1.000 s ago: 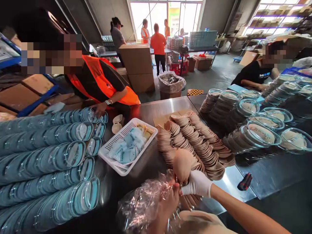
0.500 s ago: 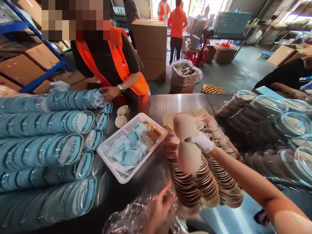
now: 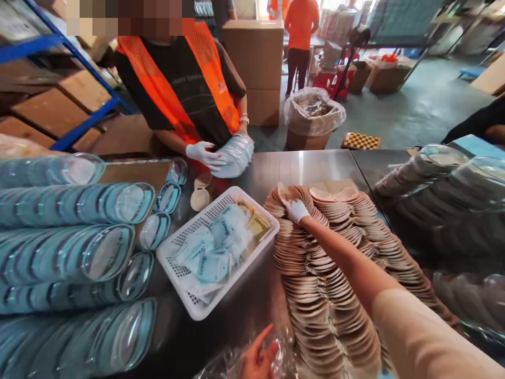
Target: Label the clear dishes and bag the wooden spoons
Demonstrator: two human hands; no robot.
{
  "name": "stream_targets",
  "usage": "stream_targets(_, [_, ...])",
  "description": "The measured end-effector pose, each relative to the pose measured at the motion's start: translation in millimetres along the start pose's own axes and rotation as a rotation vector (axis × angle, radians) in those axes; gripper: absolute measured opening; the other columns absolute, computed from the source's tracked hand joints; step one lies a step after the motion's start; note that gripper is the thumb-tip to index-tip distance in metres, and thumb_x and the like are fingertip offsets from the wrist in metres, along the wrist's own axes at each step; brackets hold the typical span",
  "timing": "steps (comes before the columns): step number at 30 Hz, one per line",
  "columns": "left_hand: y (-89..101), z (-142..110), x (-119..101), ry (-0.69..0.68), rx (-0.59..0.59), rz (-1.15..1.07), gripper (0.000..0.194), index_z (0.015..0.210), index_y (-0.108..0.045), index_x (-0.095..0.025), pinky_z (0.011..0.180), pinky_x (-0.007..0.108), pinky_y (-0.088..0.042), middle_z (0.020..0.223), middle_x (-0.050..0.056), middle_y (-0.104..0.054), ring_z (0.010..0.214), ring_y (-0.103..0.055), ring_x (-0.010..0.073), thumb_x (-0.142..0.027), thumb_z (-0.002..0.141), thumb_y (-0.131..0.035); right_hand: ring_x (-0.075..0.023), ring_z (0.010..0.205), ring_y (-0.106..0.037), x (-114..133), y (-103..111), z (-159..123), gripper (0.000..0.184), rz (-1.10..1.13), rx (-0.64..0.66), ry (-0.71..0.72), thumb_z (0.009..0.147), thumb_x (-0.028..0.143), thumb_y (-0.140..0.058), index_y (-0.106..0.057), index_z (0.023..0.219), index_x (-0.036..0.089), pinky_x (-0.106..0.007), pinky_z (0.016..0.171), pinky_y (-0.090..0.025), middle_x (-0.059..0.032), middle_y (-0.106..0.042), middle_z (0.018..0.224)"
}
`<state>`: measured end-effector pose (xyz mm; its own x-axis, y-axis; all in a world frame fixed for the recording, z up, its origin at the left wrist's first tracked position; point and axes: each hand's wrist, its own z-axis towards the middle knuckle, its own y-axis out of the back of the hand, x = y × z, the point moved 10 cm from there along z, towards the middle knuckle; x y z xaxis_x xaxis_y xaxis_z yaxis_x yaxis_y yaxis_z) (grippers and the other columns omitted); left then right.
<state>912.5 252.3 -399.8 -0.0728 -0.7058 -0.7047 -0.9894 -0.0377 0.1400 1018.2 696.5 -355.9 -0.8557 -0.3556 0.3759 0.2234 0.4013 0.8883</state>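
My right hand [image 3: 296, 211], in a white glove, is at the far end of a long row of beige two-lobed pads [image 3: 329, 300]. Its fingers are closed on a beige pad [image 3: 282, 193] that stands partly upright there. At the bottom, my bare left hand [image 3: 260, 355] has its index finger stretched out and the others loosely curled, apparently holding nothing. Crumpled clear plastic [image 3: 282, 345] lies around and under it. To the left of the pads is a white perforated basket [image 3: 168, 258] with printed sachets [image 3: 211, 268] in it.
Stacks of clear plastic containers [image 3: 106, 252] line the left side, and more containers [image 3: 445, 173] stand on the right. Opposite, a person in an orange vest [image 3: 215, 68] holds a stack of clear containers [image 3: 234, 158]. A lone beige pad [image 3: 200, 199] lies beyond the basket.
My right hand has moved away from me and slightly left, to the far end of the pad row. The co-worker has lifted a container stack off the left side.
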Motion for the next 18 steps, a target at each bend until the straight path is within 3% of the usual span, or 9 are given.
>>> stream_targets(3, [4.2,2.5,6.9,0.013,-0.025,0.016,0.123,0.14,-0.067,-0.007,0.06,0.031,-0.05,0.044,0.001,-0.054,0.049,-0.059,0.022,-0.103,0.066,-0.047,-0.0314,0.118,-0.064,6.1,-10.3,29.8,0.039,-0.237,0.129,0.091,0.091,0.015,-0.063,-0.06,0.127,0.0,-0.04,0.11,-0.034,-0.0273,-0.07,0.122])
stream_targets(7, [5.3,4.4,12.5,0.021,-0.018,0.029,0.123,0.141,-0.066,-0.006,0.058,0.031,-0.049,0.043,0.001,-0.054,0.049,-0.059,0.0222,-0.103,0.067,-0.046,-0.033,0.115,-0.065,4.4,-6.9,56.7,0.033,-0.443,0.22,0.195,0.096,0.019,-0.054,-0.069,0.121,0.005,-0.046,0.113,-0.027,-0.0245,-0.073,0.115])
stream_targets(10, [5.0,3.7,11.9,0.019,-0.014,0.004,0.122,0.142,-0.065,-0.006,0.057,0.03,-0.047,0.044,0.001,-0.054,0.049,-0.057,0.0209,-0.102,0.069,-0.046,-0.0322,0.115,-0.065,-8.1,-8.7,50.0,0.045,-0.486,0.229,0.207,0.091,0.026,-0.064,-0.065,0.132,0.01,-0.045,0.111,-0.028,-0.021,-0.073,0.119])
stream_targets(14, [10.1,1.0,9.8,0.009,-0.048,-0.002,0.115,0.14,-0.067,-0.007,0.057,0.029,-0.046,0.045,0.0,-0.054,0.049,-0.054,0.019,-0.098,0.072,-0.049,-0.0318,0.113,-0.066,-26.0,-19.6,22.8,0.069,-0.447,0.243,0.163,0.085,0.047,-0.072,-0.053,0.145,0.016,-0.041,0.104,-0.033,-0.0192,-0.072,0.122])
stream_targets(18, [12.2,0.7,11.5,-0.001,-0.055,0.002,0.109,0.14,-0.067,-0.01,0.058,0.028,-0.046,0.047,0.0,-0.055,0.05,-0.053,0.0179,-0.096,0.076,-0.048,-0.0329,0.11,-0.067,-25.8,-25.7,4.4,0.06,-0.459,0.113,0.058,0.096,0.036,-0.058,-0.045,0.149,0.012,-0.047,0.107,-0.029,-0.0218,-0.073,0.119])
